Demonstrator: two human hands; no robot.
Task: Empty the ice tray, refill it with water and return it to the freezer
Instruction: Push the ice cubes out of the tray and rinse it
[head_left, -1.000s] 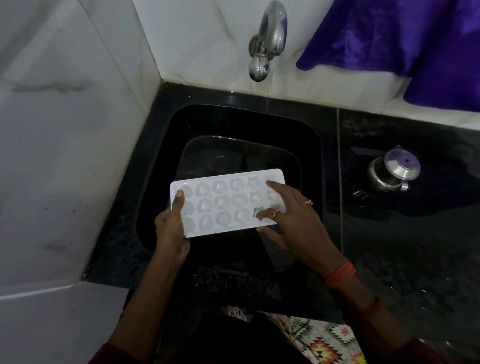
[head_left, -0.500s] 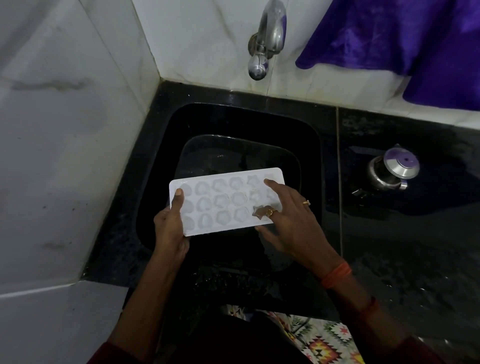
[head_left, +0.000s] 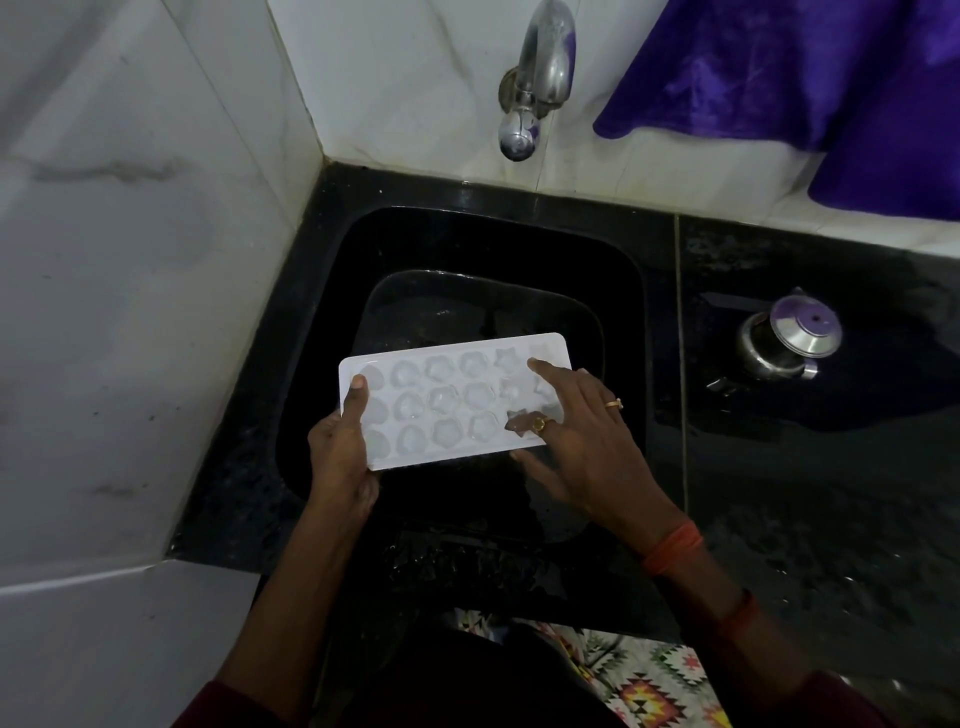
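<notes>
A white ice tray (head_left: 447, 400) with three rows of shaped cells is held level above the black sink (head_left: 623, 291). Clear ice shows in several cells. My left hand (head_left: 340, 447) grips the tray's left short end, thumb on top. My right hand (head_left: 582, 436) lies over the tray's right end with fingers spread, fingertips pressing on the cells there and the thumb below the near edge. A steel tap (head_left: 535, 88) juts from the tiled wall above the sink's back edge; no water runs from it.
White tiled walls (head_left: 130, 286) close the left and back. A black counter (head_left: 805, 493) runs right of the sink with a small steel lidded pot (head_left: 789, 338) on it. A purple cloth (head_left: 810, 78) hangs at the upper right.
My right-hand fingers have shifted slightly over the tray's right cells. The tray and my left hand stay almost in place.
</notes>
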